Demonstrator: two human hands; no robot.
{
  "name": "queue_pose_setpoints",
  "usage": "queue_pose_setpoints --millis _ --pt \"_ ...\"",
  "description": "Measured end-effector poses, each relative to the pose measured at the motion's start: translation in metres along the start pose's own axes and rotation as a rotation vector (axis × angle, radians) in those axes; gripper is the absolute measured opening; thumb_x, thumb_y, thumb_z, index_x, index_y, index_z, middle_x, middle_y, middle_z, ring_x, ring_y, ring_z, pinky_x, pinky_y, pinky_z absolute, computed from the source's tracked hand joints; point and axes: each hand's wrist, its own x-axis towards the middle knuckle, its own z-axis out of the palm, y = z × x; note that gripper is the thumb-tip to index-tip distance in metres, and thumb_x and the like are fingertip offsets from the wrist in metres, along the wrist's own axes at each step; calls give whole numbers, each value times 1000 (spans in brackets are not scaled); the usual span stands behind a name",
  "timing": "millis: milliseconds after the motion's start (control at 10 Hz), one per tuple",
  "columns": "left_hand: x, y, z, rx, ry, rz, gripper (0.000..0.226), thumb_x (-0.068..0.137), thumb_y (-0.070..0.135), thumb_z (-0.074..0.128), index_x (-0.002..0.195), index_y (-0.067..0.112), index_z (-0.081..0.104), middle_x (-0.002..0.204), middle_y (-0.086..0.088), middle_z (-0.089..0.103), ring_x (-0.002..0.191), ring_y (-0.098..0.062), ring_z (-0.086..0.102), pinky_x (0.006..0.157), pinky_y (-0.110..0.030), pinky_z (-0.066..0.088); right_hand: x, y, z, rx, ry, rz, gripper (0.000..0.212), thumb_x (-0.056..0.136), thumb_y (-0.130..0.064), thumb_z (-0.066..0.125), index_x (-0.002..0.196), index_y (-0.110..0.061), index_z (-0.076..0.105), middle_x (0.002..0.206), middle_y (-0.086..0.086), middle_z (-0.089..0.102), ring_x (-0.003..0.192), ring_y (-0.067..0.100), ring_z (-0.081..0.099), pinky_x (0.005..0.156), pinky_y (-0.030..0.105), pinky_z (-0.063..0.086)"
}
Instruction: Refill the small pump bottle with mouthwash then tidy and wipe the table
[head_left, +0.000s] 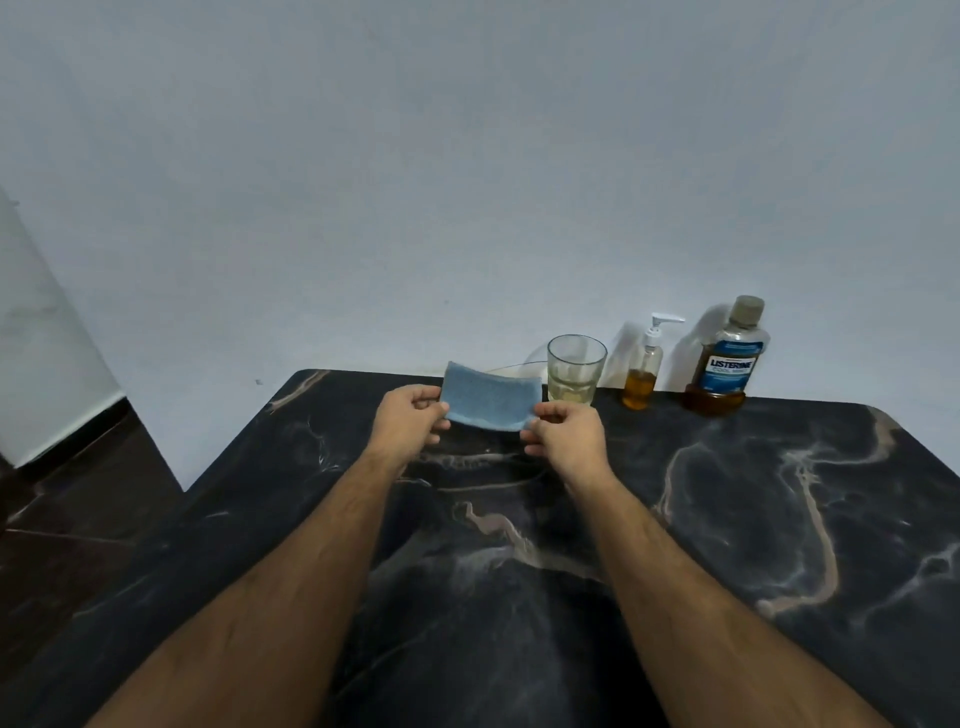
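Note:
A small blue cloth (488, 397) is stretched between my two hands above the far middle of the table. My left hand (410, 423) pinches its left edge and my right hand (563, 434) pinches its right edge. To the right, by the wall, stands the small pump bottle (644, 371) with a white pump and amber liquid in its lower half. Further right stands the large mouthwash bottle (730, 361), capped, with a blue label and a little amber liquid at the bottom.
A clear glass (575, 369) with some pale liquid stands just behind my right hand. The dark marbled table (779, 519) meets a pale wall at the back. Its left edge drops to a dark floor (78, 519).

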Motion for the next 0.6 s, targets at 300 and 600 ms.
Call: queue_pose_setpoints --millis 300,600 --pt "65 -24 26 149 134 -22 16 91 6 66 107 7 71 80 1 71 71 -12 69 59 -22 53 66 14 26 -53 8 -35 28 88 4 62 115 9 62 73 5 64 72 23 67 73 42 61" --pt "58 -22 27 240 124 -31 48 91 19 69 135 5 57 118 -11 71 99 -22 71 95 -42 55 55 10 15 24 -98 7 51 84 -6 75 130 5 55 123 15 61 102 27 67 85 37 59"
